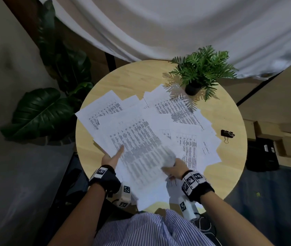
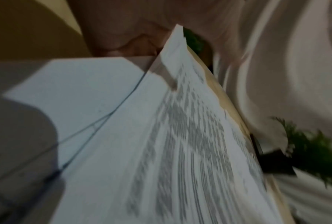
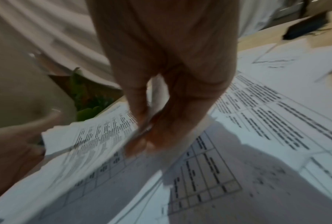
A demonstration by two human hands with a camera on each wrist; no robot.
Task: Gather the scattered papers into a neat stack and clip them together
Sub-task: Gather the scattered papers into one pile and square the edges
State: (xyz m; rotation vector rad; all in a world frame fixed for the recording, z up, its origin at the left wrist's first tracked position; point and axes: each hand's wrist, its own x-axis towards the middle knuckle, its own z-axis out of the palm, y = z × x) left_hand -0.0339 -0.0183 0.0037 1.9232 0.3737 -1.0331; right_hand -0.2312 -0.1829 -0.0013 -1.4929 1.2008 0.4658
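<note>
Several printed white papers [image 1: 176, 110] lie fanned and overlapping across a round wooden table [image 1: 132, 79]. I hold a lifted sheet [image 1: 141, 157] above the front of the pile. My left hand [image 1: 112, 157] grips its left edge with the thumb on top. My right hand [image 1: 174, 167] pinches its right edge between thumb and fingers [image 3: 142, 121]. The same sheet [image 2: 180, 151] fills the blurred left wrist view. A black binder clip [image 1: 227, 134] lies on the bare wood at the right, apart from the papers.
A small potted fern [image 1: 201, 71] stands at the table's back right, shading the far sheets. Large dark leaves [image 1: 40, 110] hang left of the table. White cloth [image 1: 176, 23] drapes behind. Boxes [image 1: 265, 150] sit on the floor at right.
</note>
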